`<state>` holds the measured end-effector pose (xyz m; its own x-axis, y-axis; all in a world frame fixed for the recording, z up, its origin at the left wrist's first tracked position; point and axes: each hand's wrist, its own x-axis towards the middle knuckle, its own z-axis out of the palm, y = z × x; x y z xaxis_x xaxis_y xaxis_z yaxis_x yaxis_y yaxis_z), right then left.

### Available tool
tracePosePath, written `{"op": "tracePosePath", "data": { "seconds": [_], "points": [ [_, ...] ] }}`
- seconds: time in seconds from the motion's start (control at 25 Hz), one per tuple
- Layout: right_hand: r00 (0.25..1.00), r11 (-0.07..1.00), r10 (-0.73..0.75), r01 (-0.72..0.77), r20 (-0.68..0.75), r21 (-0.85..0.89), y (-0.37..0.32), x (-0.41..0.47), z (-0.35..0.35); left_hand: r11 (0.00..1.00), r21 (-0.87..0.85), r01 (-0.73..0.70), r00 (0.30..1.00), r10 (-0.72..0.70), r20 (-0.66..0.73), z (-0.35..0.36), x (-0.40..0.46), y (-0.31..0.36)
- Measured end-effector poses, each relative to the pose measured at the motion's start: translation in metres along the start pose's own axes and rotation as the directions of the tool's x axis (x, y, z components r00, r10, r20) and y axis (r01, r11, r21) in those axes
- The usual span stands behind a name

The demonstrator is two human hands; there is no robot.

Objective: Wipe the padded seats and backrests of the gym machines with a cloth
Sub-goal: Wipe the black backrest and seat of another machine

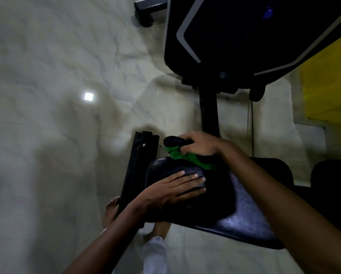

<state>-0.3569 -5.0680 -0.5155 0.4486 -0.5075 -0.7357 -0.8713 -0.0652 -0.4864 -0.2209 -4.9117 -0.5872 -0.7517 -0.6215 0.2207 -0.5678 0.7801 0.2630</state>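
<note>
Left to right. Far left of both hands we see only pale marbled tile floor (47,135) with one bright square light reflection (88,96). Just left of the left hand stands a black folded metal frame bar (140,165), upright beside the seat.

Left hand (173,190): open wide, palm flat, fingers together, pressed on the black padded vinyl seat (234,210). Holding nothing. We judge it braces the pad so it does not swivel or tip under wiping pressure.

Below that wrist, one bare foot (112,209) on the tile, plus a pale trouser leg (155,252); the second foot is mostly hidden, we cannot tell.

Right hand (200,144): fingers closed around a bunched green cloth (185,157), just beyond the left fingertips, at the seat's far narrow end. Cloth touches the pad edge; a dark rounded part (173,141) sticks out just left of the knuckles, what it is we cannot tell. Bunched grip probably gives firm pressure on the curved nose.

Beyond the right hand: black upright post (209,111) rising to a black machine housing with grey stripe (244,36). Right of the right forearm: more dark padding (331,175), and a yellow surface (327,91).

Counts: two hands, one cloth, one seat being wiped, one post, one housing.
</note>
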Motion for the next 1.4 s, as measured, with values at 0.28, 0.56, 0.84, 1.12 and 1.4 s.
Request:
{"op": "tracePosePath", "data": {
  "seconds": [0.28,0.56,0.84,1.12,1.4],
  "points": [
    [0.989,0.989,0.146,-0.146,-0.016,0.004,0.033,-0.027,-0.024,0.942,-0.071,0.328,0.940,-0.333,-0.074,-0.018,-0.036,0.018],
    [0.999,0.999,-0.047,0.046,-0.028,-0.013,-0.027,0.008,0.012,0.669,-0.151,0.728,0.675,-0.738,-0.018,-0.013,-0.039,0.050],
    [0.995,0.995,0.096,-0.096,0.008,-0.003,0.013,-0.023,-0.018,0.634,-0.194,0.749,0.639,-0.768,-0.043,-0.011,-0.043,0.049],
    [0.999,0.999,-0.039,0.038,0.019,0.026,-0.027,0.018,0.015,0.658,-0.157,0.736,0.661,-0.750,-0.043,-0.015,-0.044,0.046],
    [0.986,0.985,0.164,-0.162,-0.029,0.058,0.054,-0.037,-0.031,0.758,-0.134,0.639,0.756,-0.650,-0.071,-0.017,-0.034,0.022]
  ]
}}
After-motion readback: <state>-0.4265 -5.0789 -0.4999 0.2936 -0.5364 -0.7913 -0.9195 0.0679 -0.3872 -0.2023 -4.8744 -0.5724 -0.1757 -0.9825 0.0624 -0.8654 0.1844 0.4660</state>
